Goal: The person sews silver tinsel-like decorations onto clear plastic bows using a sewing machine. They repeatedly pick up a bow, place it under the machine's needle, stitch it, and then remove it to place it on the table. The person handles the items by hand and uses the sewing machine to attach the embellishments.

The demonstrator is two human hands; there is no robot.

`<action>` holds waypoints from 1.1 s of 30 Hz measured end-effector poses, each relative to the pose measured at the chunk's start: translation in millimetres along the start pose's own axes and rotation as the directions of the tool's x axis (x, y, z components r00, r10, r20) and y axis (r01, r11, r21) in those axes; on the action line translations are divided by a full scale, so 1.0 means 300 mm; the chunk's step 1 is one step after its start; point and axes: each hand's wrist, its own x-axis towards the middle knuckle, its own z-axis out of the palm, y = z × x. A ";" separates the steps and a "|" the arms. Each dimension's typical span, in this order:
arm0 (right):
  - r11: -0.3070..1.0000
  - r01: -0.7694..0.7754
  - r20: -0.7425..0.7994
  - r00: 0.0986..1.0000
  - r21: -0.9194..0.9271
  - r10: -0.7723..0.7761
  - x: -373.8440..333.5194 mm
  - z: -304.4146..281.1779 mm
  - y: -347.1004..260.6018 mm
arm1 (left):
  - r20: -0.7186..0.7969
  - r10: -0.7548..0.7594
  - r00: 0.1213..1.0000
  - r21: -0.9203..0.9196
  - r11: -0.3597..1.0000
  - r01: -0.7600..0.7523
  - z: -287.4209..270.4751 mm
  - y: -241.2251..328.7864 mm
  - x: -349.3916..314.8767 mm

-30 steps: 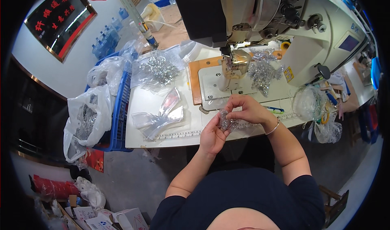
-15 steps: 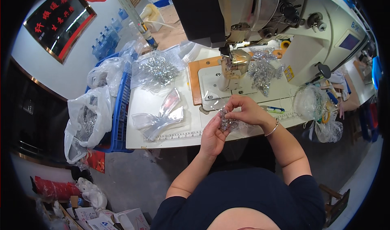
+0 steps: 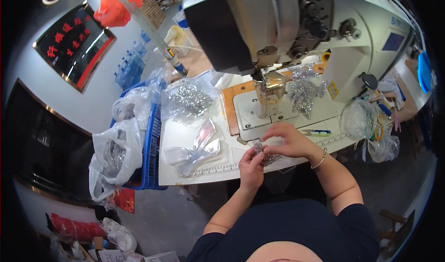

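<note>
- My left hand (image 3: 251, 162) and right hand (image 3: 288, 141) pinch one silver trim (image 3: 266, 154) together.
- Sewing machine (image 3: 296, 25) stands behind; snips (image 3: 316, 132) lie near.

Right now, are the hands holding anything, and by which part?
Both hold one small silvery sequinned piece: left hand pinches its left edge, right hand covers its top right.
</note>
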 end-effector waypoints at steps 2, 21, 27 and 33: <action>0.993 -0.056 0.100 0.994 0.106 0.045 0.000 0.013 -0.006 | 0.042 0.004 0.999 0.026 1.000 -0.005 0.002 -0.003 -0.010; 0.324 -0.238 0.004 0.812 0.916 0.584 -0.157 0.203 0.095 | -0.031 0.033 0.999 -0.361 0.932 -0.042 -0.030 0.057 0.028; 0.344 -0.019 -0.156 0.867 0.939 0.473 -0.106 0.268 0.042 | -0.131 0.057 0.990 -0.221 0.972 -0.085 0.045 0.012 0.025; 0.256 0.054 -0.202 0.775 0.965 0.599 -0.111 0.305 0.077 | -0.173 0.041 0.984 -0.231 0.970 -0.081 0.046 -0.023 0.031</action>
